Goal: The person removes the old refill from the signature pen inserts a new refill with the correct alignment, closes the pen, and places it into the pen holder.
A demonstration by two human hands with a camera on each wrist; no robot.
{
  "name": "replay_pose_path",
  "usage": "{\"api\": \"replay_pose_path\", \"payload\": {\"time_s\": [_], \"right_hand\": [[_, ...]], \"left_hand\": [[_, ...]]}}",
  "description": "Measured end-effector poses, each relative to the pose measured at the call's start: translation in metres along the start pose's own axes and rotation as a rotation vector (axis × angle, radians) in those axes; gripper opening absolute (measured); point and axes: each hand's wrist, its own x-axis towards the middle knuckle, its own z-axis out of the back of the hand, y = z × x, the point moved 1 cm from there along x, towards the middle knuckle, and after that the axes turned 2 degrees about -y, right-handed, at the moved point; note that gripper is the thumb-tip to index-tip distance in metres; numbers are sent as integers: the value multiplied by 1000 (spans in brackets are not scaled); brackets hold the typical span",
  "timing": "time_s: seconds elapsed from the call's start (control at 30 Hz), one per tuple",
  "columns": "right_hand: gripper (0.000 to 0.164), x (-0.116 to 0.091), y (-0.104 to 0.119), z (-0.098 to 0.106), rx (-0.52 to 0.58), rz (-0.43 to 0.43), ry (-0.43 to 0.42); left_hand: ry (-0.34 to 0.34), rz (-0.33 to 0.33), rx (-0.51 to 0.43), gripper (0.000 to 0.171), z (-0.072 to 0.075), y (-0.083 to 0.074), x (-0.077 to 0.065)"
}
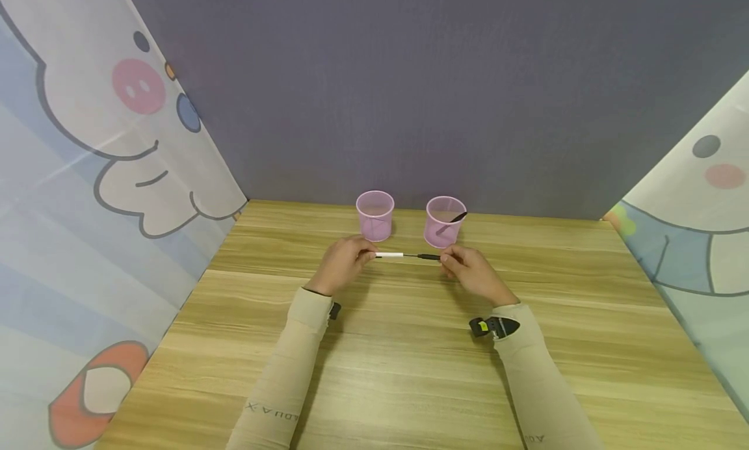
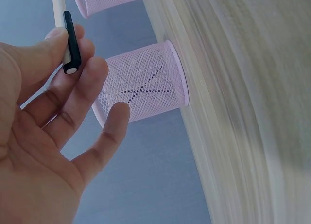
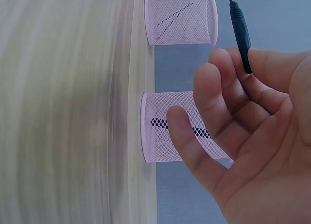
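Note:
My left hand [image 1: 344,265] pinches a white pen barrel [image 1: 391,255] with a black clip [image 2: 71,44] between thumb and fingers. Opposite it, my right hand [image 1: 475,276] pinches a black pen grip section [image 3: 240,27] near its tapered end. A thin dark refill [image 1: 411,255] runs from that grip section to the white barrel; whether its end sits inside the barrel I cannot tell. Both pieces lie in one line above the table. Just behind the left hand stands a pink mesh pen cup [image 1: 375,226], and behind the right hand a second pink mesh pen cup [image 1: 435,235].
Two thin dark sticks show through the left cup's mesh. A black pen-like object [image 1: 459,217] leans in the right cup, its end above the rim. The wood-grain table [image 1: 398,372] meets a grey wall [image 1: 409,99] behind the cups. Cartoon-printed curtains [image 1: 76,242] hang at both sides.

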Motion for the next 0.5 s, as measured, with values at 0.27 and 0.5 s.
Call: {"api": "replay_pose_path", "payload": {"time_s": [0.27, 0.5], "right_hand": [[24, 0, -2, 2, 18, -6, 1], [23, -1, -1, 4, 19, -1, -7]], "left_hand": [[-19, 2, -3, 8, 3, 3, -1], [-27, -3, -4, 7, 6, 4, -2]]}}
